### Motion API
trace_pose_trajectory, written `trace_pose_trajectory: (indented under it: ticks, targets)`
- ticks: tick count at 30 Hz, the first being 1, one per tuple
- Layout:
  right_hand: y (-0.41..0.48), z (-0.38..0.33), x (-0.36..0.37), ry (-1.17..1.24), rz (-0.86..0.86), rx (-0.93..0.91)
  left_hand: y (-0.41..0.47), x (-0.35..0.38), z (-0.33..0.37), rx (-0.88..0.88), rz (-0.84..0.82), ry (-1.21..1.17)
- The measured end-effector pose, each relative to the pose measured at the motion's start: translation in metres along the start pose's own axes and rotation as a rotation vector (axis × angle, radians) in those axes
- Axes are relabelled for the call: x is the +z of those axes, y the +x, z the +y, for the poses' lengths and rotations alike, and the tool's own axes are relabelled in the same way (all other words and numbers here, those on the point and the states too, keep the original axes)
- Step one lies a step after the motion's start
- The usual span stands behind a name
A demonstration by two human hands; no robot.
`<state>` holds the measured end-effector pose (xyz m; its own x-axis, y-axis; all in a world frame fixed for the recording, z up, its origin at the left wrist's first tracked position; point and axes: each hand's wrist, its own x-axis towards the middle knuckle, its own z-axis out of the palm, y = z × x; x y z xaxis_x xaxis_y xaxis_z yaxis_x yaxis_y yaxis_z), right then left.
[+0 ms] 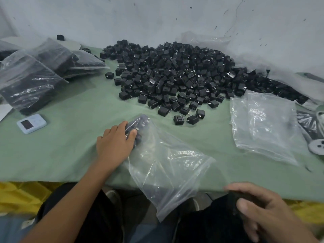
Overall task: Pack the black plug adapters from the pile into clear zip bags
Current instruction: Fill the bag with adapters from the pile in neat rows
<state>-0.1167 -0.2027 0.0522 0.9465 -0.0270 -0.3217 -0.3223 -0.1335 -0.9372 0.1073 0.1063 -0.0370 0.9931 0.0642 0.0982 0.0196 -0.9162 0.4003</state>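
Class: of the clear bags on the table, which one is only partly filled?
The centre bag, held by the left hand, with a few adapters at its far end. The left bags are packed full; the right bags lie empty.

i see a wide pile of black plug adapters (175, 76) at the tabletop's far side, and nearer me a clear zip bag (166, 169) lying flat, a few adapters inside its far end.
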Motion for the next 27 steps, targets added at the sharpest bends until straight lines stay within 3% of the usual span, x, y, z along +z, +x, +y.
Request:
trace_pose_trajectory:
  ticks: [4, 7, 10, 12, 14, 15, 17, 23, 27]
  targets:
    - [-0.005, 0.010, 0.052, 0.365, -0.103, 0.159, 0.000, -0.001, 0.002, 0.000, -0.016, 0.009]
    - [0.008, 0.011, 0.084, 0.410, -0.037, 0.164, -0.001, -0.002, 0.002, 0.001, -0.020, 0.005]
    - [0.018, 0.013, 0.099, 0.177, 0.176, -0.013, -0.001, -0.003, 0.003, 0.007, -0.023, 0.014]
    - [0.021, 0.020, 0.094, -0.179, 0.293, -0.201, -0.001, -0.003, 0.003, 0.010, -0.023, 0.021]
    - [0.019, 0.023, 0.083, -0.455, 0.241, -0.264, -0.001, -0.003, 0.003, 0.011, -0.021, 0.019]
    - [0.019, 0.023, 0.077, -0.447, 0.195, -0.238, -0.001, -0.003, 0.003, 0.014, -0.020, 0.018]
    - [0.022, 0.021, 0.074, -0.195, 0.159, -0.147, -0.001, -0.002, 0.002, 0.018, -0.016, 0.018]
    - [0.063, 0.010, 0.106, 0.867, 0.025, 0.145, -0.001, -0.003, 0.002, 0.021, -0.024, 0.023]
    - [0.102, 0.009, 0.111, 1.178, -0.053, 0.192, -0.001, -0.003, 0.003, 0.028, -0.022, 0.029]
